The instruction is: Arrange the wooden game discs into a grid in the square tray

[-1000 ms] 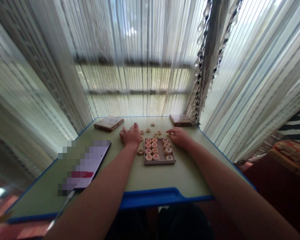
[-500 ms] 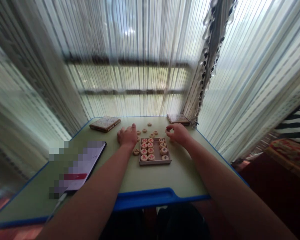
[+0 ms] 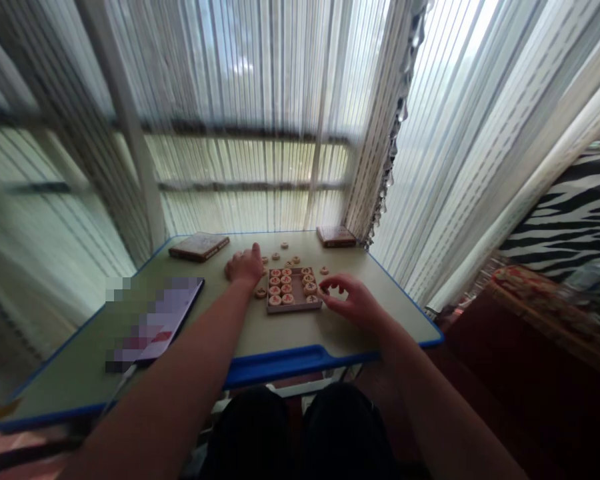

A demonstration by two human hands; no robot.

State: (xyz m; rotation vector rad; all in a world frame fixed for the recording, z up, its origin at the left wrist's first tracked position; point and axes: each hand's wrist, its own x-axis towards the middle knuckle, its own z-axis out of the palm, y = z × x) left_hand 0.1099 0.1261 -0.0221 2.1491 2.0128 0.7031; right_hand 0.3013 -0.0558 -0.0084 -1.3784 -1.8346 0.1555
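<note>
A shallow open box [image 3: 294,308] holds round wooden Chinese chess pieces. Red-marked pieces [image 3: 287,289] fill two columns on its left; dark-marked ones [image 3: 308,279] line its right side, with bare floor between. At the box's right edge, my right hand [image 3: 353,300] pinches a Chinese chess piece [image 3: 323,292] between thumb and fingers. My left hand [image 3: 245,266] rests on the table beyond the box's left side, fingers curled and partly hidden; whether anything is in it cannot be seen. Just below it lies a loose piece [image 3: 261,293].
More loose pieces [image 3: 276,256] are scattered behind the box, and one [image 3: 324,271] lies to its right. Two flat boxes stand at the back, left [image 3: 200,247] and right [image 3: 336,237]. A tablet [image 3: 180,313] with a cable lies left on the blue-edged table [image 3: 280,360].
My right hand has come nearer and down to the box's right edge, bringing a piece. My left hand stays in about the same place. The view has shifted slightly to the right.
</note>
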